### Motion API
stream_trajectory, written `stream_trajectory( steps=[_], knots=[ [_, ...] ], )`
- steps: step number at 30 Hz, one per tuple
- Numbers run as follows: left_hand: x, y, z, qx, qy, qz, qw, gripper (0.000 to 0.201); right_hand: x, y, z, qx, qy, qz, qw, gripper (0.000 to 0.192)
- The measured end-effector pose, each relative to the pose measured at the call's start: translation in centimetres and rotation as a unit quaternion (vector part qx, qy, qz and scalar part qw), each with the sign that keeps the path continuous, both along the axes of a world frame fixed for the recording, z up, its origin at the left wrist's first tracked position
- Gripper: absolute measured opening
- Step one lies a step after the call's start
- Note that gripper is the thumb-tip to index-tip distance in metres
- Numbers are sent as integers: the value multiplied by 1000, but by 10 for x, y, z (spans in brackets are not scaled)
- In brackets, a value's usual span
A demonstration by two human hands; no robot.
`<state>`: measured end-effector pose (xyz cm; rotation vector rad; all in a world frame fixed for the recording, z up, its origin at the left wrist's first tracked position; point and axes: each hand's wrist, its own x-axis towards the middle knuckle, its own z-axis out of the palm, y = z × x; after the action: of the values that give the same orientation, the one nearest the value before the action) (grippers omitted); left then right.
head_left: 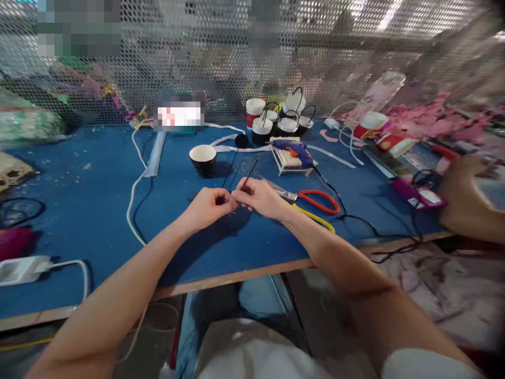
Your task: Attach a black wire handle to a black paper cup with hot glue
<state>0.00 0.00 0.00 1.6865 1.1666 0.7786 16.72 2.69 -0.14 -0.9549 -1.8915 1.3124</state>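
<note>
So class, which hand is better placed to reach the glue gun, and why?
Probably the right hand: it is nearer the glue gun, lying ahead and rightward; the left hand sits farther away.

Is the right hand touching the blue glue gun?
Apart: the head view shows blue tabletop between the right hand and the glue gun.

Left of the black cup (204, 168), you can pass over the blue table (98, 184) until the white cable (129, 209). Right of this cup, the glue gun (302, 155) on its wooden stand (287, 165) obstructs you, and nearer to you, the scissors (291, 196) also.
</note>
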Motion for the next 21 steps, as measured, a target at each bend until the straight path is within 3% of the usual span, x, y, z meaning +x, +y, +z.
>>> stream_trajectory(
  steps=[6, 12, 14, 19, 21],
  knots=[
    [-3, -3, -4, 100, 76, 40, 991, 21, -5, -2, -4, 96, -65, -83, 990, 26],
    [1, -5, -6, 149, 124, 71, 979, 21, -8, -4, -4, 118, -79, -128, 982, 30],
    [0, -5, -5, 137, 108, 68, 982, 23, -8, -5, -3, 108, -68, -123, 984, 30],
    [-2, -3, -3, 8, -32, 12, 999, 28, -4, -4, 1, 22, 14, 7, 1000, 24],
    [-3, -2, -1, -10, -46, 10, 999, 28, -2, -4, 1, 28, 6, 0, 1000, 24]
  ],
)
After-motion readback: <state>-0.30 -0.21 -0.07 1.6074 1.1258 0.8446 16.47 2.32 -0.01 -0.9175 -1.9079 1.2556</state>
